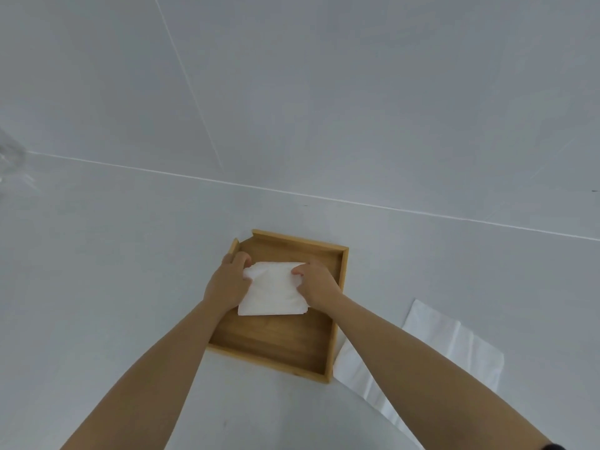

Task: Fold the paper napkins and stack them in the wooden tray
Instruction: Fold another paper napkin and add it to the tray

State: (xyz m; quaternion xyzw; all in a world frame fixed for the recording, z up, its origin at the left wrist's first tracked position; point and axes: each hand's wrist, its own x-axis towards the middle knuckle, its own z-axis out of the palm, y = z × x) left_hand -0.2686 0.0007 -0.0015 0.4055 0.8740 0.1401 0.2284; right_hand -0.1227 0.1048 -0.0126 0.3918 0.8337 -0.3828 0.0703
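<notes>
Wooden tray [328,358] receiving one folded napkin [272,292].
Both hands, left [227,280] and right [316,285], fingers pinching it, lowering; unfolded napkins [454,339] waiting on worktop [113,271].

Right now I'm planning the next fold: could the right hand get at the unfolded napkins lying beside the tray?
Probably yes. The unfolded napkins lie flat on the table just right of the wooden tray, with only the right forearm above them. The right hand must first let go of the folded napkin.
</notes>
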